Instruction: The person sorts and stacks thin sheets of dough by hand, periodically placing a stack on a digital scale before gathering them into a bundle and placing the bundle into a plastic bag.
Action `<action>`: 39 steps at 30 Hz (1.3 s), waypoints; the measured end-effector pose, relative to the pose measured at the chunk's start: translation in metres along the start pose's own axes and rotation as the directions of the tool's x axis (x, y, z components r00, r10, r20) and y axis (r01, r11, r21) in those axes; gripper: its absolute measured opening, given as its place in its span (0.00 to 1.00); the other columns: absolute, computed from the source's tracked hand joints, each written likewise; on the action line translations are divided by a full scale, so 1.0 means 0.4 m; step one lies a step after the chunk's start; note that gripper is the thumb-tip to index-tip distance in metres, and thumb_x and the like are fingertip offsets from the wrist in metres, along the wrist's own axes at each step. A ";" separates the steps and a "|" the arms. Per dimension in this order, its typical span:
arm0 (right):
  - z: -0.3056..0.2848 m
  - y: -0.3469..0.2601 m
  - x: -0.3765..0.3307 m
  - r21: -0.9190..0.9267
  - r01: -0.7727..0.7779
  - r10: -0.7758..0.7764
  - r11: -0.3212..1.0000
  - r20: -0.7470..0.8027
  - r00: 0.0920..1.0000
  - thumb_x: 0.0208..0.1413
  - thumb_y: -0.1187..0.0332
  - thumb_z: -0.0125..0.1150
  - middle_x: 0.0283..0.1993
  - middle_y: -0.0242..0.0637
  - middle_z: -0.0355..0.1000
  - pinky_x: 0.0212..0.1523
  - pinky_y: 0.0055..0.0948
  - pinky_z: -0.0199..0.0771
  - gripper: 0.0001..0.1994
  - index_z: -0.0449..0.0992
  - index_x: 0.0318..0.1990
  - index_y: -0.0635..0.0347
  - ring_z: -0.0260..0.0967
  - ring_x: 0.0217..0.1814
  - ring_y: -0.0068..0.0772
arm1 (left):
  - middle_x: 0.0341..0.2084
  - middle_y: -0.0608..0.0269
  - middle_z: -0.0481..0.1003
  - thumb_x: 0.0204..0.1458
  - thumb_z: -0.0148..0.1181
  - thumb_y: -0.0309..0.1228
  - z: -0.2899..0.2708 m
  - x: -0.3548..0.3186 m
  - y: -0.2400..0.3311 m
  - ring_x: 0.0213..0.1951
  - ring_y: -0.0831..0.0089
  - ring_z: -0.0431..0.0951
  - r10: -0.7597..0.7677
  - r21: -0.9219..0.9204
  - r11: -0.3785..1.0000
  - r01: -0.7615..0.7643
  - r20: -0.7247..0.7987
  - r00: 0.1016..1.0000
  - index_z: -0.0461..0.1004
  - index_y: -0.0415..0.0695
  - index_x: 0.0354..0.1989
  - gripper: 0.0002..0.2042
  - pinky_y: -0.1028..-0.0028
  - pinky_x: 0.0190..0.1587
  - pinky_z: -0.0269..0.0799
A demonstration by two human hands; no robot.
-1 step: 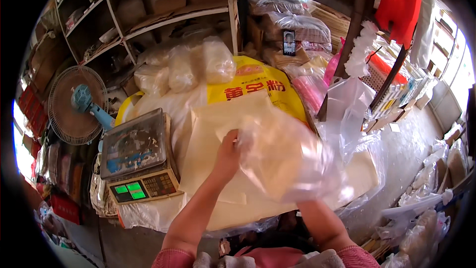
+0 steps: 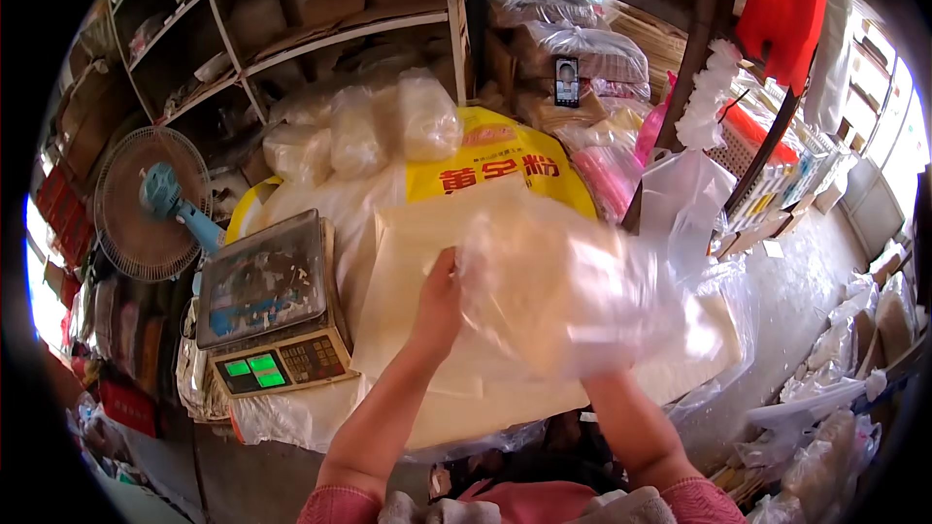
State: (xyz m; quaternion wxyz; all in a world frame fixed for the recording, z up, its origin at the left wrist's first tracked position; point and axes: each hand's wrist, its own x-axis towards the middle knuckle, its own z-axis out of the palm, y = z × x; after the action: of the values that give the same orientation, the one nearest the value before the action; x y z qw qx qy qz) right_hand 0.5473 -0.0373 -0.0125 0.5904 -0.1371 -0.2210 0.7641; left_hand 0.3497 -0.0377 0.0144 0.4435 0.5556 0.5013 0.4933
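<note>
1 clear plastic bag (image 2: 563,291) (blurred) | 2 hands: left hand (image 2: 439,303) pinching its edge | 1 scale (image 2: 272,306)

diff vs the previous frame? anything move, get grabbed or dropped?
Nothing visibly changed. The left hand grips the edge of the clear plastic bag as before, over the pale sheets; the right hand is hidden behind the bag, only its forearm showing. The weighing scale, blue fan and yellow sack sit where they were.
</note>
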 end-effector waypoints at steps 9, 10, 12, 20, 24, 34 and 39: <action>-0.074 0.027 0.168 -0.497 -0.151 -0.032 0.855 -0.340 0.940 0.62 0.68 0.55 0.33 0.32 0.73 0.29 0.26 0.72 0.08 0.74 0.44 0.62 0.71 0.30 0.25 | 0.46 0.56 0.76 0.64 0.45 0.36 -0.069 0.048 -0.058 0.42 0.68 0.79 -0.511 -0.748 0.579 0.326 -0.021 0.859 0.70 0.40 0.54 0.17 0.68 0.44 0.77; -0.091 0.038 0.162 -0.695 -0.204 -0.130 0.689 -0.396 0.909 0.62 0.68 0.54 0.28 0.34 0.72 0.23 0.27 0.69 0.07 0.74 0.42 0.62 0.69 0.24 0.26 | 0.46 0.56 0.76 0.64 0.45 0.36 -0.079 0.050 -0.090 0.42 0.68 0.79 -0.510 -0.747 0.581 0.324 -0.024 0.860 0.70 0.40 0.54 0.17 0.68 0.44 0.77; -0.111 0.081 0.122 -0.781 -0.087 -0.290 0.619 -0.330 0.898 0.62 0.67 0.56 0.25 0.34 0.70 0.18 0.26 0.64 0.08 0.73 0.39 0.64 0.67 0.19 0.25 | 0.42 0.56 0.78 0.63 0.48 0.35 -0.088 0.031 -0.162 0.41 0.70 0.80 -0.317 -0.465 0.848 0.254 -0.060 0.946 0.71 0.38 0.54 0.16 0.69 0.44 0.77; -0.222 0.045 0.077 -0.890 -0.076 -0.364 0.450 -0.260 0.895 0.60 0.69 0.60 0.28 0.32 0.72 0.28 0.23 0.68 0.09 0.74 0.42 0.66 0.69 0.27 0.21 | 0.41 0.53 0.79 0.58 0.57 0.34 -0.026 0.026 -0.337 0.41 0.64 0.81 -0.204 -0.280 0.946 0.164 -0.121 0.972 0.72 0.36 0.51 0.17 0.68 0.42 0.76; -0.331 0.031 0.107 -0.928 0.117 -0.422 0.352 -0.046 0.905 0.59 0.68 0.58 0.34 0.42 0.76 0.39 0.30 0.73 0.11 0.73 0.45 0.65 0.75 0.36 0.34 | 0.42 0.50 0.80 0.55 0.59 0.34 0.018 0.035 -0.399 0.46 0.57 0.80 0.136 0.568 0.822 -0.040 -0.129 0.982 0.73 0.36 0.50 0.17 0.64 0.46 0.74; -0.434 0.151 0.179 -0.990 -0.132 -0.070 0.043 -0.135 0.988 0.56 0.68 0.54 0.41 0.55 0.75 0.43 0.45 0.73 0.14 0.72 0.47 0.66 0.74 0.43 0.55 | 0.49 0.54 0.74 0.56 0.60 0.28 -0.021 0.068 -0.653 0.51 0.64 0.75 0.040 -0.002 0.999 -0.040 0.060 0.997 0.67 0.40 0.57 0.20 0.64 0.52 0.72; -0.225 0.046 0.131 -0.929 0.117 -0.285 0.352 0.013 0.958 0.54 0.68 0.57 0.42 0.46 0.75 0.45 0.43 0.73 0.13 0.74 0.46 0.63 0.73 0.45 0.48 | 0.37 0.48 0.78 0.57 0.58 0.31 0.024 0.116 -0.311 0.40 0.60 0.79 0.062 -0.123 0.989 -0.078 -0.125 0.990 0.73 0.40 0.47 0.12 0.65 0.44 0.73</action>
State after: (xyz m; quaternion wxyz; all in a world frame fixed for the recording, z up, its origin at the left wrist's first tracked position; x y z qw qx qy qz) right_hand 0.5604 0.0252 -0.0967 0.5177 -0.4710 -0.5778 0.4199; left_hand 0.3449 0.0216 -0.1049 0.4292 0.5125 0.4749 0.5724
